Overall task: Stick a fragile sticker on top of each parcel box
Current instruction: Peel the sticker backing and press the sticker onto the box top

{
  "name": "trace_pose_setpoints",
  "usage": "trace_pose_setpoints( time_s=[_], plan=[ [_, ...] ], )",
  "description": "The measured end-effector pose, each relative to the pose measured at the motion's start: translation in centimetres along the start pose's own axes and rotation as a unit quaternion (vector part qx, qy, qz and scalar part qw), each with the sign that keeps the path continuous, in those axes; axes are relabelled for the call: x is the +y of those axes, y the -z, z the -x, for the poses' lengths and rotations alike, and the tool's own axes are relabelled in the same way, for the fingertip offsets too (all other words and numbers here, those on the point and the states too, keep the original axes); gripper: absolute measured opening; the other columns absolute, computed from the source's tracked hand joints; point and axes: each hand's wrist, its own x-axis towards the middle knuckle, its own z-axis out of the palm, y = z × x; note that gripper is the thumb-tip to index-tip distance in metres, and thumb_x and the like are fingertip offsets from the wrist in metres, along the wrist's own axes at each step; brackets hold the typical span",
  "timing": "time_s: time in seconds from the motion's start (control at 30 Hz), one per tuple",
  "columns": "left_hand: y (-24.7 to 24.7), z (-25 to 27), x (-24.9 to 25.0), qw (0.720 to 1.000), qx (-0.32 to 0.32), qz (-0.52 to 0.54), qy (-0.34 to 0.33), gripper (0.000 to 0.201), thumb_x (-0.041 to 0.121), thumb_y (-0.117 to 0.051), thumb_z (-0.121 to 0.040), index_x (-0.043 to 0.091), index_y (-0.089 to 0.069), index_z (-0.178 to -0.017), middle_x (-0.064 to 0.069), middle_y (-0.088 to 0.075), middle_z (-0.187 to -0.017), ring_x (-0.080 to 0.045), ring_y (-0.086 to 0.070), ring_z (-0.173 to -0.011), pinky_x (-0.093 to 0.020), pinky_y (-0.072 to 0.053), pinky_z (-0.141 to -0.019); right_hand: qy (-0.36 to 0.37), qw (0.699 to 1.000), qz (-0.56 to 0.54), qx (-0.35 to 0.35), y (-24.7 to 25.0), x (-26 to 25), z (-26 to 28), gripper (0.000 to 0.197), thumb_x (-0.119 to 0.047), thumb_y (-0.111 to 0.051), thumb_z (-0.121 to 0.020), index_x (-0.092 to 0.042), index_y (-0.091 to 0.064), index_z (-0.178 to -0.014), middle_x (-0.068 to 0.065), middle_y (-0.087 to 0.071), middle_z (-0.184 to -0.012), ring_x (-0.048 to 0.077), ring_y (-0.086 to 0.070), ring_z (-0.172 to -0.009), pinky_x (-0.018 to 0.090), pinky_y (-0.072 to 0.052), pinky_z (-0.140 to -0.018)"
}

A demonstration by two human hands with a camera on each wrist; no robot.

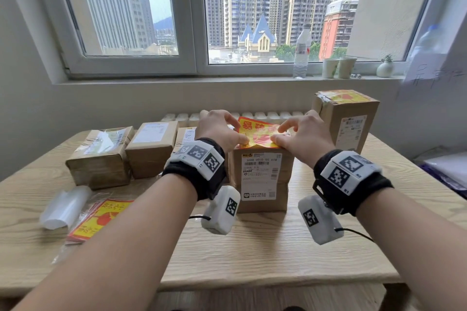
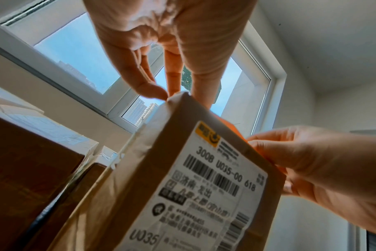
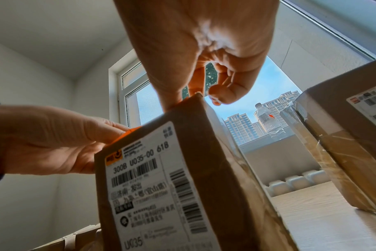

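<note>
Both hands (image 1: 262, 134) pinch a fragile sticker (image 1: 255, 131) onto the upright parcel box (image 1: 261, 179); one tall box (image 1: 346, 118) done, three boxes (image 1: 126, 151) apparently bare.

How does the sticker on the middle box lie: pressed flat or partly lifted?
Partly lifted. The sticker's near edge sits on the box top under both thumbs, while its far part rises off the box.

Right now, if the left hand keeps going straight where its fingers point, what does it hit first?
Probably the yellow-red fragile sticker on top of the parcel box: the left hand already points down onto its near-left edge. Depth past that is unclear.
</note>
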Motion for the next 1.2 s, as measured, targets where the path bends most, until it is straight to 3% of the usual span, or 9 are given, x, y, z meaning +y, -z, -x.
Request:
trace_pose_setpoints(
  time_s=[0.13,0.23,0.37,0.47,0.6,0.77,0.9,1.07,1.2],
  plan=[
    [-0.1,0.4,0.1,1.0,0.01,0.006,-0.007,0.037,0.051,-0.077,-0.068,0.031,-0.066,-0.096,0.001,-0.041,-0.118,-0.014,-0.044,-0.109,-0.029,-0.042,-0.086,0.005,1.0,-0.008,0.005,-0.3,-0.2,0.6,0.034,-0.052,-0.066,-0.081,-0.027,-0.069,-0.105,-0.002,-0.04,-0.106,0.019,-0.048,-0.116,0.032,-0.038,-0.095],
    [-1.0,0.9,0.3,0.998,-0.044,-0.047,-0.022,0.047,0.063,-0.071,-0.065,0.035,-0.065,-0.102,-0.002,-0.044,-0.124,-0.02,-0.04,-0.123,-0.039,-0.04,-0.101,0.009,1.0,0.007,-0.002,-0.7,-0.5,0.8,0.039,-0.054,-0.065,-0.081,-0.028,-0.067,-0.11,0.002,-0.046,-0.114,0.02,-0.043,-0.123,0.033,-0.036,-0.098],
    [-0.7,0.3,-0.6,0.996,-0.094,-0.006,0.01,0.044,0.051,-0.079,-0.062,0.036,-0.065,-0.101,0.0,-0.05,-0.127,-0.019,-0.048,-0.115,-0.036,-0.046,-0.094,-0.006,1.0,-0.014,-0.025,-0.3,-0.1,0.9,0.035,-0.049,-0.066,-0.082,-0.028,-0.067,-0.109,0.004,-0.049,-0.121,0.023,-0.044,-0.122,0.039,-0.037,-0.105],
    [0.1,-0.1,-0.8,0.994,-0.105,0.008,0.012,0.048,0.037,-0.081,-0.067,0.031,-0.064,-0.112,0.0,-0.049,-0.133,-0.017,-0.049,-0.115,-0.033,-0.045,-0.091,-0.011,0.999,-0.012,-0.033,0.1,0.5,0.7,0.032,-0.044,-0.063,-0.086,-0.027,-0.066,-0.112,0.005,-0.05,-0.13,0.023,-0.044,-0.125,0.041,-0.035,-0.108],
    [0.0,-0.2,0.5,0.994,-0.079,-0.039,-0.07,0.045,0.031,-0.06,-0.087,0.03,-0.053,-0.132,0.002,-0.023,-0.156,-0.019,-0.022,-0.143,-0.043,-0.02,-0.117,0.038,0.999,-0.001,-0.034,0.1,-0.2,0.0,0.035,-0.032,-0.049,-0.096,-0.023,-0.058,-0.129,0.001,-0.048,-0.144,0.02,-0.04,-0.134,0.034,-0.03,-0.11],
    [-2.2,0.1,1.4,0.959,-0.202,-0.159,-0.117,0.05,0.035,-0.036,-0.099,0.028,-0.029,-0.148,0.007,-0.013,-0.159,-0.016,0.0,-0.148,-0.047,-0.005,-0.119,0.076,0.983,0.047,-0.163,-1.4,-1.2,-0.4,0.047,-0.031,-0.029,-0.103,-0.021,-0.031,-0.149,-0.003,-0.02,-0.159,0.014,-0.008,-0.148,0.043,-0.008,-0.121],
    [-2.1,0.0,0.7,0.948,-0.23,-0.198,-0.1,0.052,0.035,-0.027,-0.1,0.028,-0.018,-0.151,0.009,-0.01,-0.159,-0.015,0.001,-0.148,-0.048,0.0,-0.119,0.037,0.979,0.081,-0.183,-1.2,-0.4,-0.4,0.053,-0.035,-0.026,-0.102,-0.018,-0.023,-0.152,-0.003,-0.015,-0.161,0.014,-0.009,-0.148,0.041,-0.01,-0.12],
    [-0.9,0.3,-0.2,0.975,-0.207,-0.075,-0.045,0.057,0.033,-0.034,-0.101,0.01,-0.018,-0.15,-0.005,-0.017,-0.158,-0.02,-0.018,-0.145,-0.036,-0.015,-0.117,0.021,0.984,0.042,-0.174,-0.8,-0.4,0.3,0.059,-0.041,-0.026,-0.102,-0.014,-0.014,-0.153,-0.001,-0.007,-0.162,0.011,-0.005,-0.148,0.029,-0.005,-0.118],
    [-1.0,0.5,-1.1,0.974,-0.206,0.088,0.021,0.083,0.048,-0.056,-0.089,0.011,-0.015,-0.15,-0.003,-0.038,-0.145,-0.024,-0.039,-0.134,-0.037,-0.034,-0.107,0.016,0.987,0.013,-0.16,-1.2,-0.4,0.8,0.063,-0.05,-0.027,-0.1,-0.018,-0.014,-0.153,-0.001,-0.006,-0.162,0.013,-0.006,-0.149,0.034,-0.007,-0.118]
  ],
)
